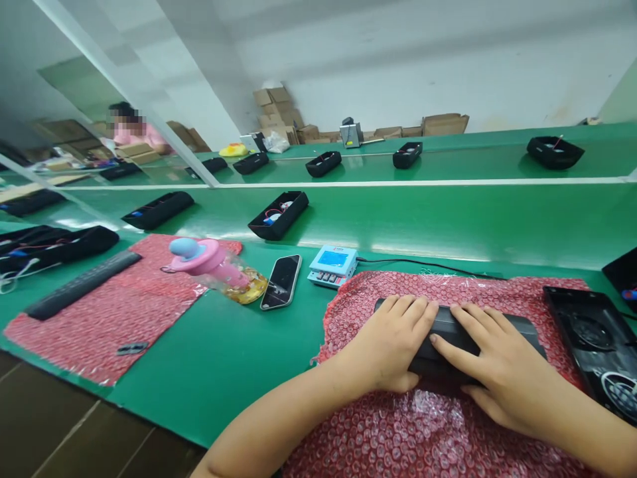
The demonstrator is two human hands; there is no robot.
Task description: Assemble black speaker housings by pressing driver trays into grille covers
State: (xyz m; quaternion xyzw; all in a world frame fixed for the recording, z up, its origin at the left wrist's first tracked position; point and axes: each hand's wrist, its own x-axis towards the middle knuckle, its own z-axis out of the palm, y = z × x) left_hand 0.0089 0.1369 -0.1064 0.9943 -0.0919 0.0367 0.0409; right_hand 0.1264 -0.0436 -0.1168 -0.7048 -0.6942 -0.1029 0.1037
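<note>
A long black speaker housing (pixel 444 323) lies on red bubble wrap (pixel 408 438) in front of me. My left hand (pixel 395 342) grips its left part, fingers over the top and the thumb low at the near side. My right hand (pixel 497 365) holds the middle and right part, its fingers spread over the top and the thumb at the near edge. Both palms hide much of the housing. Just to the right, an open black panel with round speaker drivers (pixel 590 332) rests partly on the wrap.
Left of the wrap are a blue meter (pixel 334 265) with a cable, a phone (pixel 281 282) and a tilted pink-lidded bottle (pixel 219 269). A long black bar (pixel 84 285) lies on another red sheet. Black shells with wires (pixel 279 216) stand behind. A person (pixel 137 133) sits far left.
</note>
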